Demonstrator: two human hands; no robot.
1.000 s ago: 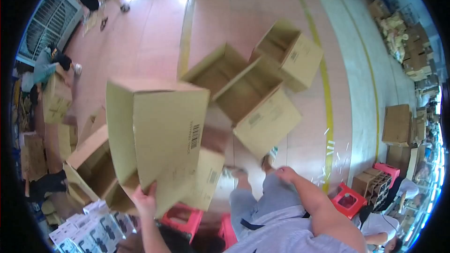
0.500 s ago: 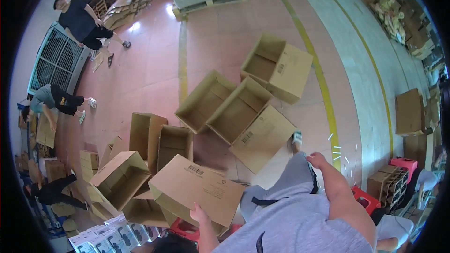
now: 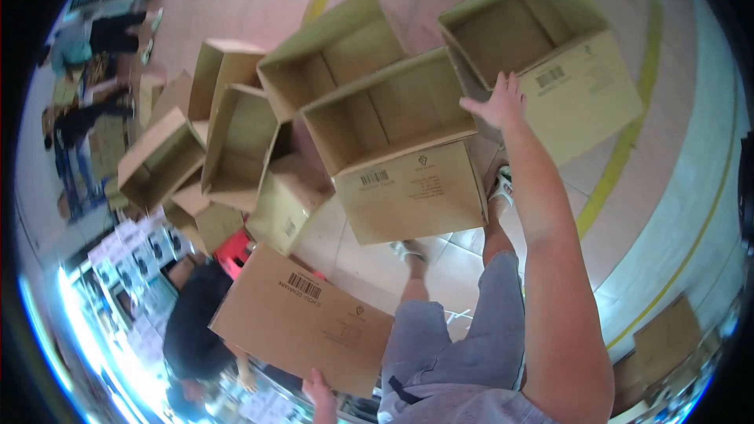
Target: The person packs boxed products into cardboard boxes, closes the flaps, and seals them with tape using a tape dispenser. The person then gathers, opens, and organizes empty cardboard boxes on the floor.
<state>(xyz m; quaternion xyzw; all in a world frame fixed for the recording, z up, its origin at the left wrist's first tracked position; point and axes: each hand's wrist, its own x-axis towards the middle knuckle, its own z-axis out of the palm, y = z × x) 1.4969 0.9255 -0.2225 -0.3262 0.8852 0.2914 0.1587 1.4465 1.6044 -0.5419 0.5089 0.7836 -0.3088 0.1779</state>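
At the bottom, my left hand (image 3: 320,390) grips the lower edge of a brown cardboard box (image 3: 302,318), tilted beside my left thigh with a printed side toward me. Most of that hand's fingers are hidden. My right arm reaches forward; my right hand (image 3: 501,102) is open, fingers spread and empty. It is over the right rim of an open-topped cardboard box (image 3: 416,192) standing in front of my feet; whether it touches the rim I cannot tell. Another open box (image 3: 581,98) stands just beyond that hand, to the right.
More open boxes (image 3: 330,55) crowd the floor ahead and to the left, some tilted against each other. A person in dark clothing (image 3: 196,322) bends close at my left, near a red stool (image 3: 233,253). White printed cartons (image 3: 141,255) are stacked beyond. Two others work farther left.
The view has swung down and closer to the boxes. My right hand has gone from beside my thigh out to the boxes, fingers spreading. My left hand still holds its box.
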